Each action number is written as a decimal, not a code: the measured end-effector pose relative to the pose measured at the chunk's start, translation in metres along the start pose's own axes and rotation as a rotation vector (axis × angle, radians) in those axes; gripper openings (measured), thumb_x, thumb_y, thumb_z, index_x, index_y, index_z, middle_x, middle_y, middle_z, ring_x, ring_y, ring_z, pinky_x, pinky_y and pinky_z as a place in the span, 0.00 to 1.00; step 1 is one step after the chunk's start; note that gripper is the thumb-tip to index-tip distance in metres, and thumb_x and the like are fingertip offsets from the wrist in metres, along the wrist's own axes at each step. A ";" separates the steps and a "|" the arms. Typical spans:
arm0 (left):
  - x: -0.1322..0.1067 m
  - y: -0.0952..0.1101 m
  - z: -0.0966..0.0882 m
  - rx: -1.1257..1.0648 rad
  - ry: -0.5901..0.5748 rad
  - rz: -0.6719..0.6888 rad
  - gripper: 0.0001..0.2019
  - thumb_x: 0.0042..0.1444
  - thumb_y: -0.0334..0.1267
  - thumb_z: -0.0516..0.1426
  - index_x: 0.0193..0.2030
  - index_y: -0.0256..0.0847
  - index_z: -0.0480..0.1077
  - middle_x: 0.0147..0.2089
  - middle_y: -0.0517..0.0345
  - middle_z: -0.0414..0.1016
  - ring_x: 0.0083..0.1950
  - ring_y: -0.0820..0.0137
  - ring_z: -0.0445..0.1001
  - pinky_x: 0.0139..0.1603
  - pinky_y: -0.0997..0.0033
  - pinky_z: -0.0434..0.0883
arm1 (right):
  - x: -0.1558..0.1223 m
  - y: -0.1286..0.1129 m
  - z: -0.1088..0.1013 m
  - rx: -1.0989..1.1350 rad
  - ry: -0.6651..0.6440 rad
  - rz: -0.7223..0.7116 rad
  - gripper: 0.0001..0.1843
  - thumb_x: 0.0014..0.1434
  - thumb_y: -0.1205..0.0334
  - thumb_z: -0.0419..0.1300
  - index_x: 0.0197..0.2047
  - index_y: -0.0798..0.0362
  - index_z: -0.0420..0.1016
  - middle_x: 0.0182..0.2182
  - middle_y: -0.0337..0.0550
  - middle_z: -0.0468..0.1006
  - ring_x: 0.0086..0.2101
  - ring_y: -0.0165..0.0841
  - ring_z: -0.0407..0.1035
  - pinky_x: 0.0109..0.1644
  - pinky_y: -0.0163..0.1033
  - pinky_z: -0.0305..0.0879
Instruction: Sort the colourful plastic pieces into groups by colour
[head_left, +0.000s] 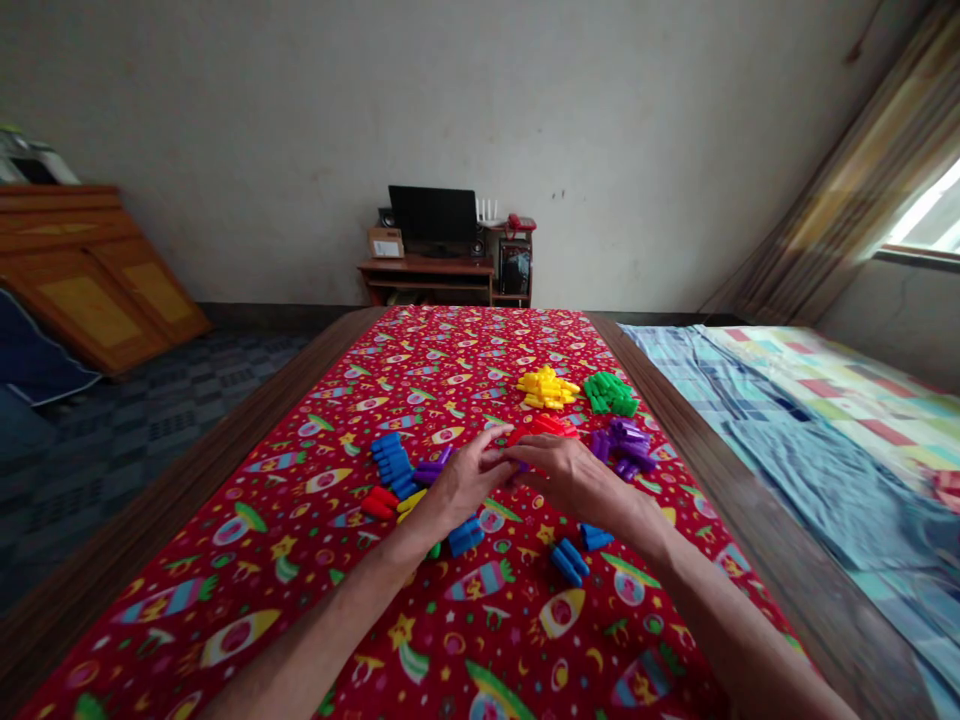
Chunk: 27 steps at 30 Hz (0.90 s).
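Note:
My left hand [469, 478] and my right hand [559, 465] meet fingertip to fingertip above the red patterned cloth. A bit of a purple plastic piece [520, 467] shows between their closed fingers; most of it is hidden. Just beyond the hands lies a pile of red pieces [551, 428], partly covered by them. Left of my left hand are blue pieces [393, 462], purple pieces [430, 470], red pieces [379, 503] and yellow pieces [410, 504]. Other blue pieces [570, 562] lie nearer me, below my right hand.
Farther back on the cloth [450, 345] are a yellow pile [548, 387] and a green pile [610, 393]. A purple pile [628, 447] sits near the right edge. The table's brown border [720, 455] runs beside a bed [817, 450]. A monitor [433, 215] stands by the far wall.

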<state>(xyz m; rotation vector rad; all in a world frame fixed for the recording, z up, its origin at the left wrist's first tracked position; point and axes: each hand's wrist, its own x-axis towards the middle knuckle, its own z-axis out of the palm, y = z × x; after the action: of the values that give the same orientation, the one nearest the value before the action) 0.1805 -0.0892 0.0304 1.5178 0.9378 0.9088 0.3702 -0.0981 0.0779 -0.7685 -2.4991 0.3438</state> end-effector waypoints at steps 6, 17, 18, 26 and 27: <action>0.003 0.004 -0.023 0.563 0.091 0.172 0.19 0.60 0.49 0.55 0.53 0.43 0.73 0.46 0.51 0.81 0.47 0.60 0.78 0.50 0.65 0.72 | -0.018 0.032 -0.032 -0.184 -0.050 0.362 0.10 0.61 0.71 0.54 0.37 0.54 0.77 0.29 0.42 0.79 0.29 0.28 0.70 0.31 0.31 0.57; 0.005 -0.028 -0.103 1.080 0.093 -0.061 0.19 0.57 0.41 0.57 0.55 0.43 0.72 0.45 0.51 0.81 0.48 0.61 0.78 0.48 0.69 0.71 | -0.046 0.057 -0.067 -0.556 -0.166 0.823 0.14 0.61 0.69 0.49 0.33 0.53 0.75 0.25 0.42 0.74 0.26 0.29 0.67 0.27 0.35 0.47; 0.005 -0.032 -0.099 1.092 0.103 -0.063 0.20 0.58 0.42 0.57 0.56 0.43 0.72 0.46 0.51 0.81 0.50 0.61 0.77 0.50 0.68 0.70 | -0.043 0.054 -0.067 -0.598 -0.135 0.824 0.14 0.62 0.68 0.49 0.32 0.53 0.75 0.24 0.42 0.73 0.25 0.29 0.66 0.27 0.35 0.45; 0.011 -0.035 -0.060 1.097 0.173 -0.009 0.16 0.56 0.38 0.59 0.52 0.44 0.72 0.55 0.49 0.76 0.58 0.59 0.73 0.58 0.63 0.67 | -0.019 0.018 -0.034 -0.427 -0.031 0.460 0.12 0.63 0.68 0.50 0.32 0.55 0.73 0.21 0.39 0.70 0.21 0.26 0.58 0.28 0.35 0.45; 0.012 -0.032 -0.057 1.087 0.178 0.008 0.16 0.56 0.37 0.59 0.52 0.44 0.72 0.53 0.50 0.77 0.56 0.59 0.74 0.57 0.63 0.68 | -0.016 0.013 -0.025 -0.372 -0.031 0.392 0.13 0.64 0.68 0.49 0.33 0.55 0.73 0.22 0.40 0.71 0.22 0.26 0.59 0.28 0.34 0.47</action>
<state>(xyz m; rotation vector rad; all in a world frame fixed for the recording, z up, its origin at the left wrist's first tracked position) 0.1303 -0.0532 0.0070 2.3472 1.7096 0.5275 0.4003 -0.0949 0.0880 -1.4184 -2.4606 0.0163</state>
